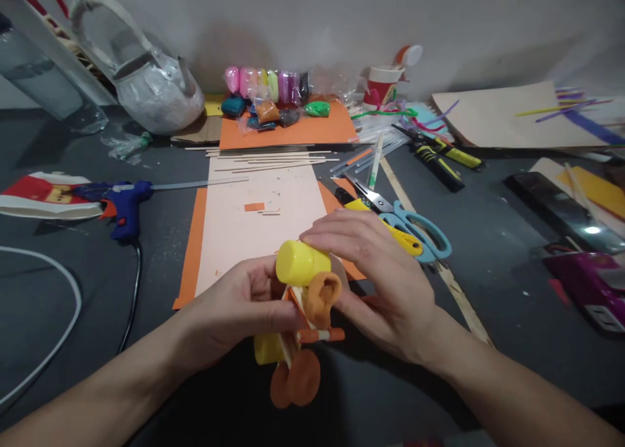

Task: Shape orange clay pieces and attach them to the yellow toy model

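Between my hands is a small handmade clay model (319, 304) of orange and yellow parts on a stick frame. A yellow clay cylinder (299, 263) sits at its top, with a hollowed orange piece beside it. Round orange discs like wheels (305, 377) hang at the lower end. My left hand (244, 307) is closed on the frame, its thumb along the near side. My right hand (378, 281) curves around the other side, fingertips against the yellow cylinder and thumb by the orange piece. The far side of the model is hidden by my hands.
Blue scissors (422, 229) and a yellow cutter (407, 239) lie just right of my hands. A blue glue gun (127, 206) rests at left with its cord. Thin sticks (273, 159), clay packs (266, 86), pliers (439, 161) and a silvery kettle (146, 89) stand farther back.
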{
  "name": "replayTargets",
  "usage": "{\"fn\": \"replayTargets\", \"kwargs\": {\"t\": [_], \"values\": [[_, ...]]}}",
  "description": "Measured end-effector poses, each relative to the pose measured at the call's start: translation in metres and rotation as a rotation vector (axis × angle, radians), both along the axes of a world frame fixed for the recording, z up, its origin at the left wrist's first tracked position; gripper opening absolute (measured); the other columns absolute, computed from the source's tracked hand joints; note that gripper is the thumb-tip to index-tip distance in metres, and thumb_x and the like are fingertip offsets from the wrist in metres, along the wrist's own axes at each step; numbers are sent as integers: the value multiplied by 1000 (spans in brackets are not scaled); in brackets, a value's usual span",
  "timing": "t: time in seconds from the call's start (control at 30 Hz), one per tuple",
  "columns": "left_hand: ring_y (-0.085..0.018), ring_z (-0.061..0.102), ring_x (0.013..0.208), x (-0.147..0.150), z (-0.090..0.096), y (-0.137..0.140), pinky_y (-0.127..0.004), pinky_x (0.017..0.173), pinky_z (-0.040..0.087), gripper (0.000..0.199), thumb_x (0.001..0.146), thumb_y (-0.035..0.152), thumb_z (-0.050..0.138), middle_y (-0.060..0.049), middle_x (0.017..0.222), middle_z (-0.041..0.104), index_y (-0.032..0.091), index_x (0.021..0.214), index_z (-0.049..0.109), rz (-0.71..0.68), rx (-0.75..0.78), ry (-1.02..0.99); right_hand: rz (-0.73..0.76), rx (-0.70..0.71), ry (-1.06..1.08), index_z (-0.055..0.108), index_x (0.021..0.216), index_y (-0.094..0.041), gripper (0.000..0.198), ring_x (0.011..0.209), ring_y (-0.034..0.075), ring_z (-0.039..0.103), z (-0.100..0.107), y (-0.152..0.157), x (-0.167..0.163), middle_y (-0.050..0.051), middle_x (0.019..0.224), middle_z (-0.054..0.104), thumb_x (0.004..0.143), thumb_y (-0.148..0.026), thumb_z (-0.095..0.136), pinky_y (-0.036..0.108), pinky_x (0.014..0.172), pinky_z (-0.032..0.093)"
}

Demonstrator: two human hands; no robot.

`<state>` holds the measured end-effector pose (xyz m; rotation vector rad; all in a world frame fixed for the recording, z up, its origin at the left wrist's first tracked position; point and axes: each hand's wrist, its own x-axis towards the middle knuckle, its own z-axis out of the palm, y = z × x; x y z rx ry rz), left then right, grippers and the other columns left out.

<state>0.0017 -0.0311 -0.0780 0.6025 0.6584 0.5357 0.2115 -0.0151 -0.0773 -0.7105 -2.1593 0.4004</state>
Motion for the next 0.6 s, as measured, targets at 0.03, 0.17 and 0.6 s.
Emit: {"fn": "replayTargets", "kwargs": {"t": [0.03,0.17,0.6], "values": [[-9,68,70,0,0,0,-16,66,53,12,79,15,85,0,78,75,16,87,76,12,-12,0,1,-4,-9,63,123,-10,29,114,23,64,-1,0,-1,13,116,72,101,-29,61,39,106,48],[-9,66,62,0,-3,-1,-17,61,51,19,72,20,90,0,68,73,16,83,75,70,4,20,-31,-24,-45,59,131,-12,36,115,25,64,-2,0,1,14,120,72,97,-24,65,42,104,51],[-11,56,48,7,2,-9,-22,48,43,20,95,27,57,0,64,67,19,79,65,190,255,408,-97,237,-161,68,109,-16,18,131,26,59,15,-15,1,18,134,64,93,-23,73,45,113,49]]}}
